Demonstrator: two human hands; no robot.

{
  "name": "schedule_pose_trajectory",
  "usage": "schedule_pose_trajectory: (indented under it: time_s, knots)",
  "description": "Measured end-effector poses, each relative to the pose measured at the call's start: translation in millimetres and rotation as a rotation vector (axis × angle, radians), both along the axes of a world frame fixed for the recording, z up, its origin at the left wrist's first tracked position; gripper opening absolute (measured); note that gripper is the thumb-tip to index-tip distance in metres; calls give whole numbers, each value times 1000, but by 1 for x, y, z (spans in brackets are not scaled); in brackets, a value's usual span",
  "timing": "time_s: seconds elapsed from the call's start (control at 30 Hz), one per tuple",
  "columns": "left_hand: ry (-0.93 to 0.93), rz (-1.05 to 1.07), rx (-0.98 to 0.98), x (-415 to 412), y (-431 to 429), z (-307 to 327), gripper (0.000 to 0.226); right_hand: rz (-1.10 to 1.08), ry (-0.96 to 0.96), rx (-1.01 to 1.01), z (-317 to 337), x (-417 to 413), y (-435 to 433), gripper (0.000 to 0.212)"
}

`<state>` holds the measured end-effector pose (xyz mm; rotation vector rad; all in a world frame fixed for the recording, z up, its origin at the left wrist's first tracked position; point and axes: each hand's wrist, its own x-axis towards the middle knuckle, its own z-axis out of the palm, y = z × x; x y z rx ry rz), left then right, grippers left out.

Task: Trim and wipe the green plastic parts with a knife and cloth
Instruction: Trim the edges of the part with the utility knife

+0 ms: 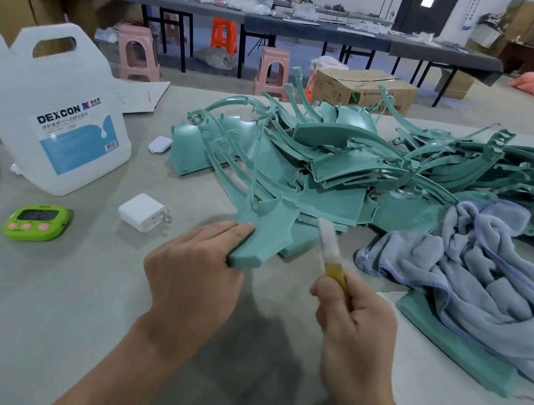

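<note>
**Trimming station, head view.** The left hand (pixel 194 271) grasps one green part (pixel 264 236) at its near corner, with the fingers curled over the upper face; the thumb is hidden beneath. Held this way, the part's right edge, just beyond the grip, faces the blade and lies clear of the fingers. The part's far end rests against the pile (pixel 350 166) of like parts, which probably steadies it.

The right hand (pixel 353 319) is clenched round the yellow handle of the knife (pixel 331 250), thumb uppermost. The blade rises up and away from this grip, beside the part's right edge. It is blurred, so whether it touches the plastic cannot be told. The step in hand appears to be trimming this part, with wiping not yet begun.

The cloth (pixel 482 279) lies crumpled just right of the knife grip, near enough to be taken up for wiping without reaching across the pile.

Left of the left-hand grip, on the table (pixel 35 306), sit a charger (pixel 144 211), a timer (pixel 35 221) and, farther off, a jug (pixel 45 120). All are well out of the blade's path. The size of the pile suggests that most of the work remains.
</note>
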<state>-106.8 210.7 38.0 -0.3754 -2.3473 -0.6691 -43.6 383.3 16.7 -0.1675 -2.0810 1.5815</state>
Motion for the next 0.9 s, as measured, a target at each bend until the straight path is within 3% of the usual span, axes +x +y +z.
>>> schedule_pose_trajectory:
  time_s: [0.1, 0.23, 0.3, 0.43, 0.6, 0.73, 0.83, 0.9]
  knots:
    - [-2, -9, 1, -1, 1, -1, 54, 66, 72, -73, -2, 2, 3, 33]
    - [23, -19, -13, -1, 1, -3, 51, 258, 79, 128, -7, 13, -9, 41]
    - [38, -10, -12, -1, 0, -3, 50, 215, 39, 137, -6, 7, -8, 39]
    - [71, -2, -30, -1, 0, -2, 48, 18, -39, -37, 3, -6, -1, 32]
    - [97, -32, -118, 2, -2, -1, 47, 123, 199, 19, 27, -3, 0, 20]
    - [97, -32, -180, 3, -4, 4, 65, 328, 242, -44, 43, -5, -10, 16]
    - [144, -69, -138, 1, -8, 6, 74, 315, 268, -22, 46, -7, -13, 27]
    - [204, -91, -41, -2, -11, 6, 62, 297, 281, -1, 50, -12, -9, 29]
